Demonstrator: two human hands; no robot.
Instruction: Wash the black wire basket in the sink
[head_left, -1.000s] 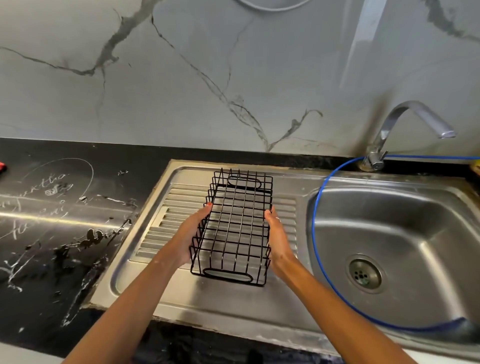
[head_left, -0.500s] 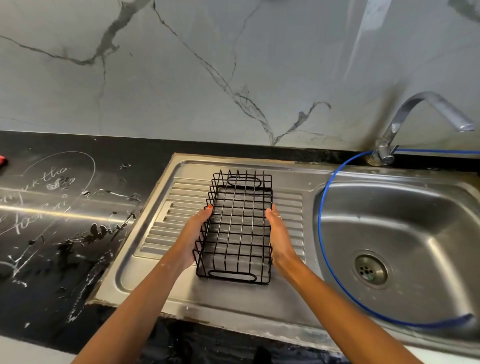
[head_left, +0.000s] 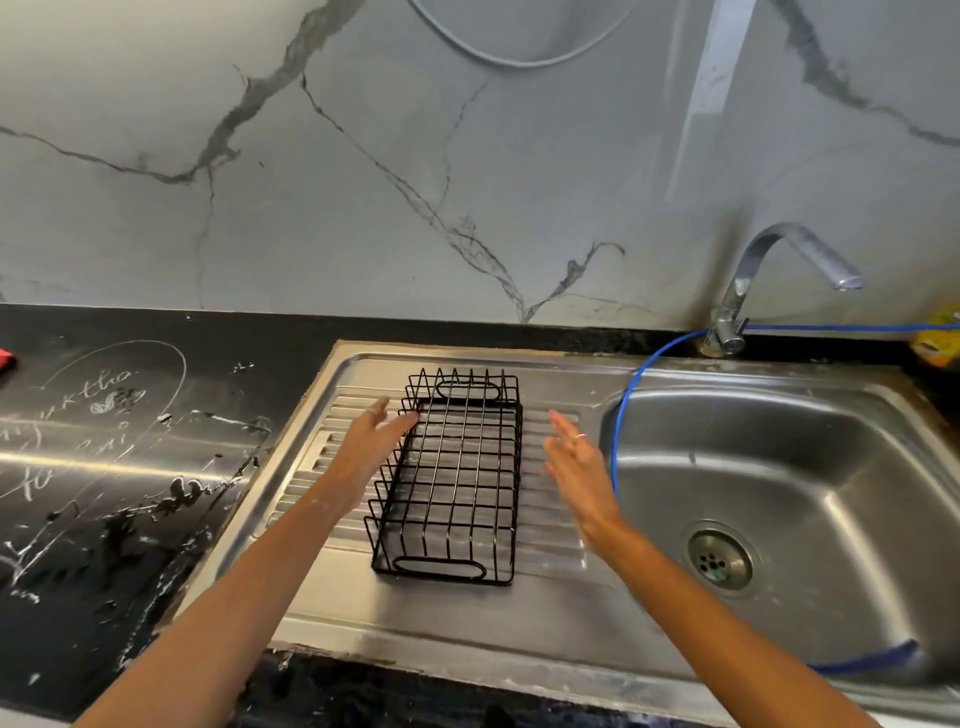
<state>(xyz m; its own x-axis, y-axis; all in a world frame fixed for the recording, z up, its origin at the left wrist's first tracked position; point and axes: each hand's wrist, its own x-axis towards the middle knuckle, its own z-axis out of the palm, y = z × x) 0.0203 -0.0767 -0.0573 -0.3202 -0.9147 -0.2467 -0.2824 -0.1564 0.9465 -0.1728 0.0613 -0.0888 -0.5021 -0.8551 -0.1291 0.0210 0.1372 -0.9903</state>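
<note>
The black wire basket (head_left: 457, 478) stands upright on the ribbed steel drainboard (head_left: 550, 525), left of the sink bowl (head_left: 810, 478). My left hand (head_left: 371, 447) hovers at the basket's left side with straight fingers, fingertips close to its far left rim; whether they touch is unclear. My right hand (head_left: 576, 462) is flat and held apart from the basket's right side, over the drainboard. Neither hand holds anything.
A steel tap (head_left: 769, 270) stands behind the bowl, its spout pointing right. A blue hose (head_left: 623, 415) runs from the tap along the bowl's rim into the bowl. The drain (head_left: 719, 561) sits at the bowl's bottom. A black scribbled countertop (head_left: 104, 467) lies to the left.
Both hands held the basket's long sides before. They have let go and spread outward, and the basket now rests on the drainboard on its own.
</note>
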